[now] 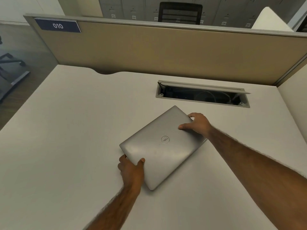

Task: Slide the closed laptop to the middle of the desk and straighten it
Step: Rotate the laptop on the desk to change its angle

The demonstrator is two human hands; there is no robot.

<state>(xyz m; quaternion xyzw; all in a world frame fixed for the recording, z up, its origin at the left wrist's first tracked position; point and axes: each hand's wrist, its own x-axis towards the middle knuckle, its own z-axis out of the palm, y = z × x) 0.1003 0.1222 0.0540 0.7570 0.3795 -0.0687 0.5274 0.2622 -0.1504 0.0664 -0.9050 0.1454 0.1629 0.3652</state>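
A closed silver laptop [162, 146] with a round logo on its lid lies flat on the white desk [66, 130], turned at an angle to the desk's edges. My left hand [131, 170] grips its near left edge, thumb on the lid. My right hand [197, 124] holds its far right corner, thumb on top and fingers curled around the edge. The laptop sits a little right of the desk's centre, just in front of the cable opening.
An open cable tray [202, 95] with wires inside is set into the desk behind the laptop. A tan partition [166, 50] with a "010" sign [57, 26] closes the far side. A curved cutout [106, 72] marks the back edge. Chair legs [10, 60] stand at left.
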